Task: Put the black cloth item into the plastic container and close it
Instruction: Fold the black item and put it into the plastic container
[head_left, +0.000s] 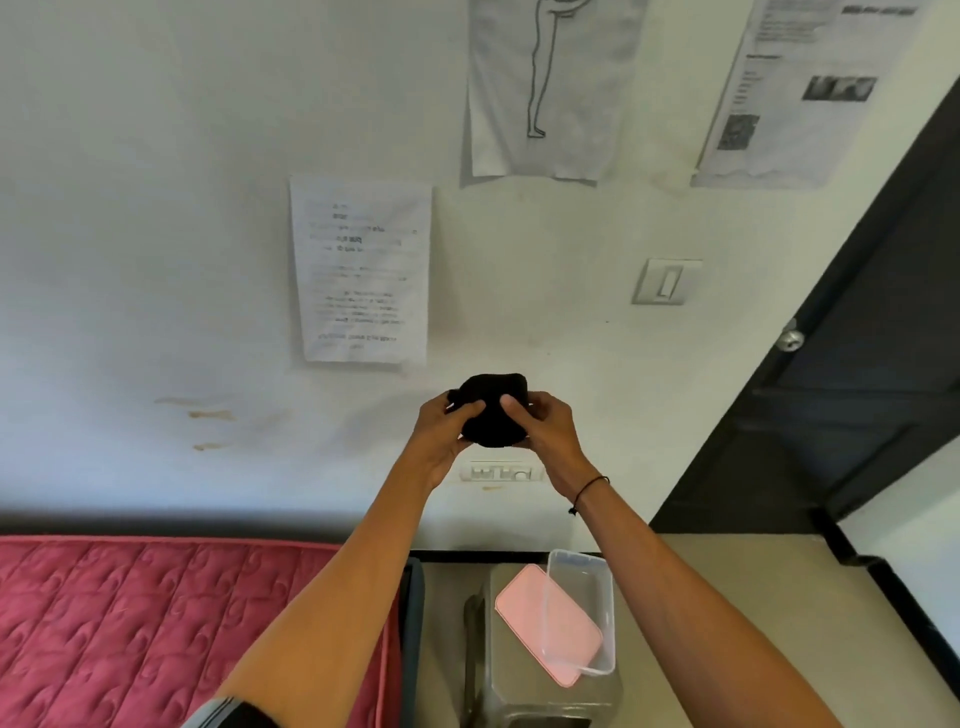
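A bunched black cloth item is held up in front of the wall, gripped from both sides. My left hand clasps its left side and my right hand clasps its right side. Far below, a clear plastic container stands open on a grey stool, with nothing inside that I can see. Its pink lid lies tilted against the container's left side, partly overlapping it.
The grey stool stands between a red quilted mattress on the left and my right arm. Papers hang on the white wall. A dark door is on the right, and a wall socket sits below my hands.
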